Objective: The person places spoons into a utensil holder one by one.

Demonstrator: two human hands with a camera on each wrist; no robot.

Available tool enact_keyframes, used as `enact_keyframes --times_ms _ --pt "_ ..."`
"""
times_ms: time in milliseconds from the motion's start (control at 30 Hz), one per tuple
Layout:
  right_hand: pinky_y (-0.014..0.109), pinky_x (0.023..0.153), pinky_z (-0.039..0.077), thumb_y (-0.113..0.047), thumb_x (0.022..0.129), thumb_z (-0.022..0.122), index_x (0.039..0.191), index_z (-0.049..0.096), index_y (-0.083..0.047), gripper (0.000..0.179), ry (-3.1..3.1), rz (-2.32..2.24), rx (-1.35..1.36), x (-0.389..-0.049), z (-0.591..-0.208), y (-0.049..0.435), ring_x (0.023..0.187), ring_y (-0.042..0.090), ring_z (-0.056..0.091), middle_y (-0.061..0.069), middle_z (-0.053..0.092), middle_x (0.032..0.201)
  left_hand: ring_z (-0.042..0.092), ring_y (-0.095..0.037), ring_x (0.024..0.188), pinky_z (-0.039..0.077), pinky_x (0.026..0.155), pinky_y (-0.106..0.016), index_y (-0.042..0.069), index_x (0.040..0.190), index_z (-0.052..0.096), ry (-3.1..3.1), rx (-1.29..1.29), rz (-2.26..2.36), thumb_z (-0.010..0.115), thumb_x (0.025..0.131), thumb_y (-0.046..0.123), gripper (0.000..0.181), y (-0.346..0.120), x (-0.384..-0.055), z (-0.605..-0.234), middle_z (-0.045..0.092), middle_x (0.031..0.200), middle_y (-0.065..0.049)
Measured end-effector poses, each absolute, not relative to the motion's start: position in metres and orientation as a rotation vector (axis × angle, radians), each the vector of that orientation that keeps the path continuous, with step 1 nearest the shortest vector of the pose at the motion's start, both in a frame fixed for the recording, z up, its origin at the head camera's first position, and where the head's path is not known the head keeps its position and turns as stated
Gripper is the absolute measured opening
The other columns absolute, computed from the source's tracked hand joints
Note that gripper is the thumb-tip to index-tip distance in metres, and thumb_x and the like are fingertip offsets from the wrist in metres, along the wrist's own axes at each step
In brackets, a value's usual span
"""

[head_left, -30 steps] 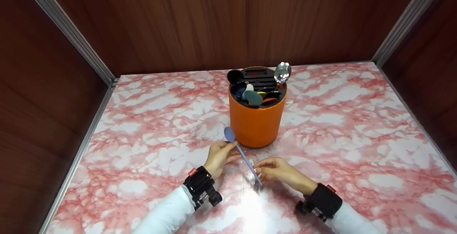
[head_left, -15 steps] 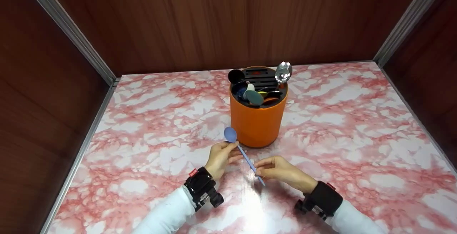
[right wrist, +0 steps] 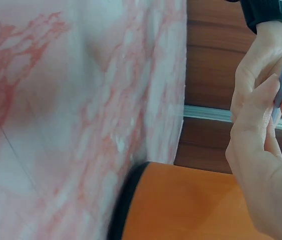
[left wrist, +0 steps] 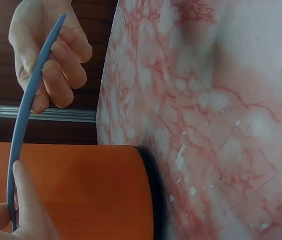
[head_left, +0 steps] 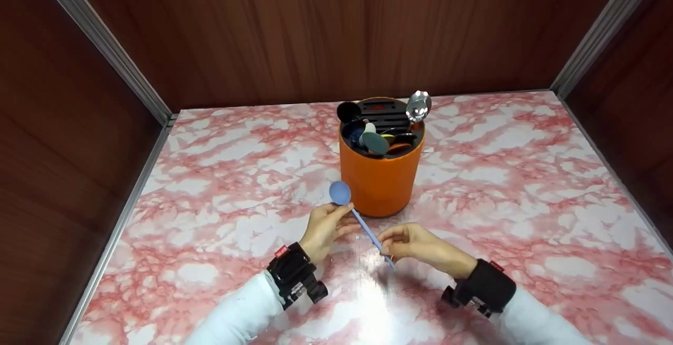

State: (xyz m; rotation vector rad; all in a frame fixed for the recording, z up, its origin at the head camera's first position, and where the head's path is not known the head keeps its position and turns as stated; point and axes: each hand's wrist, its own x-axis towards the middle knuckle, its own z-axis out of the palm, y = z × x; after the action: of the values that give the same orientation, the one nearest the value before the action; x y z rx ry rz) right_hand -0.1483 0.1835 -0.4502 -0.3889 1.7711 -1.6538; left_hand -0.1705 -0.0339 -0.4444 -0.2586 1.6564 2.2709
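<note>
A blue spoon [head_left: 340,192] with a long thin handle is held in the air at a slant, just in front of an orange utensil holder [head_left: 379,187]. My left hand [head_left: 325,229] pinches it at the neck, right below the bowl. Lower down, the fingers and thumb of my right hand [head_left: 420,249] pinch the handle near its end. In the left wrist view the spoon's handle [left wrist: 25,107] runs edge-on between both hands. The right wrist view shows only a short piece of the handle [right wrist: 280,90] at the fingertips.
The holder's black slotted top carries several utensils: a shiny metal spoon [head_left: 419,105], a black one [head_left: 348,112] and a green one [head_left: 374,143]. It stands on a red-and-white marbled table [head_left: 236,176]. Dark wood panels [head_left: 294,34] enclose the back and sides.
The spoon has risen slightly and its bowl faces the head camera more. My right hand has shifted a little right and up, its fingers now pinching the handle.
</note>
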Motion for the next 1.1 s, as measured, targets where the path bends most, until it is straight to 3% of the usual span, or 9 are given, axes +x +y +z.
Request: enact_keyframes --times_ms 233,600,867,1100 --pt "0.023 0.077 0.054 -0.012 0.097 0.059 0.111 0.062 -0.002 0.018 1.835 -1.610 -0.409 -0.151 -0.435 0.181 0.082 0.010 0.057 -0.001 0.061 0.089 0.066 -0.010 0.070 0.062 0.077 -0.027 -0.013 0.106 0.055 1.643 -0.188 2.284 0.055 0.098 0.003 0.018 -0.036 -0.174 -0.428 0.063 0.078 -0.002" --pt "0.020 0.075 0.056 -0.009 0.096 0.059 0.114 0.058 0.010 0.026 1.921 -1.588 -0.444 -0.155 -0.409 0.180 0.078 0.007 0.060 0.000 0.063 0.089 0.065 -0.010 0.066 0.063 0.077 -0.032 -0.017 0.107 0.052 1.635 -0.127 2.329 0.052 0.099 0.002 0.021 -0.033 -0.177 -0.403 0.063 0.073 -0.003" --pt "0.024 0.080 0.055 -0.012 0.097 0.060 0.115 0.060 0.004 0.024 1.947 -1.577 -0.449 -0.158 -0.394 0.181 0.080 0.009 0.059 0.000 0.063 0.091 0.064 -0.010 0.068 0.063 0.081 -0.033 -0.015 0.110 0.053 1.680 -0.083 2.326 0.052 0.100 0.004 0.021 -0.033 -0.177 -0.385 0.063 0.076 -0.003" --pt "0.022 0.079 0.054 -0.011 0.097 0.060 0.116 0.059 0.006 0.026 1.991 -1.557 -0.465 -0.157 -0.381 0.183 0.081 0.009 0.059 -0.002 0.064 0.091 0.065 -0.010 0.068 0.063 0.077 -0.029 -0.014 0.110 0.054 1.700 -0.070 2.330 0.052 0.100 0.003 0.020 -0.031 -0.176 -0.371 0.063 0.076 -0.003"
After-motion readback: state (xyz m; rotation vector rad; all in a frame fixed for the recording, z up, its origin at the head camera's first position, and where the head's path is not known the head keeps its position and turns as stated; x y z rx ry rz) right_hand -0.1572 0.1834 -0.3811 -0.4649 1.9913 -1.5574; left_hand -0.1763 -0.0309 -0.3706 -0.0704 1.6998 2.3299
